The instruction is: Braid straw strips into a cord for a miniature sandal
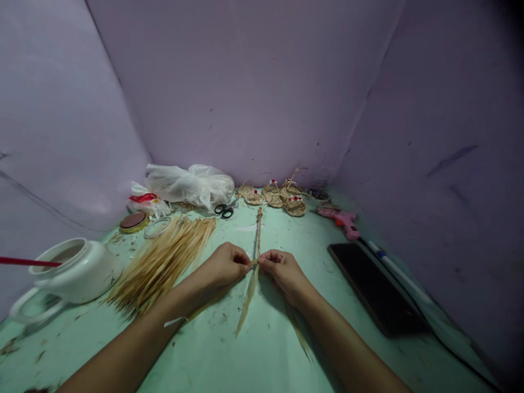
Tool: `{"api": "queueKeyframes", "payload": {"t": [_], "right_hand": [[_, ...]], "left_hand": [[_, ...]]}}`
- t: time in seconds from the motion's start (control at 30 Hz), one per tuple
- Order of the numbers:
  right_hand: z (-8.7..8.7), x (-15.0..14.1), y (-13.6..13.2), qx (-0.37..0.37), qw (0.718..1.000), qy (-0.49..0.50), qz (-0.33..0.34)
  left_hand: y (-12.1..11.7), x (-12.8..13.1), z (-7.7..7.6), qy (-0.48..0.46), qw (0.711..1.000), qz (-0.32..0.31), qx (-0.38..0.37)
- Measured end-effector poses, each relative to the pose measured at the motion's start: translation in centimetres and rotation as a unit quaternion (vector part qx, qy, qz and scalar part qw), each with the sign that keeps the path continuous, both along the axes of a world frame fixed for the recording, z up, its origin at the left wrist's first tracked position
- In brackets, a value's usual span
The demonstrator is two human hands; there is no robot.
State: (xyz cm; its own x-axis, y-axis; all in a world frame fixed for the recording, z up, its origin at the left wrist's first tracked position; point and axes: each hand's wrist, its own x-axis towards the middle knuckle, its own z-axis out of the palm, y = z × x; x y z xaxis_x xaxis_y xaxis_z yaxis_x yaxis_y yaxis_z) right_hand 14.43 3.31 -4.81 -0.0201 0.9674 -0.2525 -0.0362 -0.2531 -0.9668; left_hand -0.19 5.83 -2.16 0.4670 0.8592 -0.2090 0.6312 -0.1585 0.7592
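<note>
A thin braid (258,234) of dried straw-coloured strips runs away from me along the pale green tabletop. At its near end, my left hand (231,265) pinches one strip on the left side. Opposite it, my right hand (284,270) pinches another strip, fingers curled close to the braid. Between the hands a loose strip (248,303) hangs toward me, lying on the table. Further strip ends (301,335) trail out beneath my right wrist. The pinched parts of the strips are mostly hidden by my fingertips.
Left of my hands lies a bundle of dried strips (164,265), beside a white teapot (90,270). Behind are a plastic bag (192,185), scissors (224,210) and several woven pieces with red beads (295,206). A pink glue gun (341,219) and a black phone (376,289) lie right.
</note>
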Motion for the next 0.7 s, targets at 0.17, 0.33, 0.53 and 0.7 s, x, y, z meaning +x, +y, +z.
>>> {"api": "queueKeyframes", "payload": {"t": [0.17,0.33,0.53,0.7], "right_hand": [[-0.1,0.0,0.1,0.001,1.0,-0.004,0.001],[-0.1,-0.1,0.1,-0.001,1.0,-0.011,-0.003],[-0.2,-0.1,0.2,-0.001,1.0,-0.001,-0.009],[-0.4,0.0,0.2,0.0,1.0,-0.001,-0.005]], "left_hand": [[-1.1,0.4,-0.2,0.123,0.987,0.04,0.098],[-1.8,-0.1,1.3,0.255,0.961,0.017,0.108],[-1.4,-0.8,2.1,0.28,0.953,-0.037,0.11],[-1.8,-0.2,1.5,0.288,0.944,-0.012,0.162]]}}
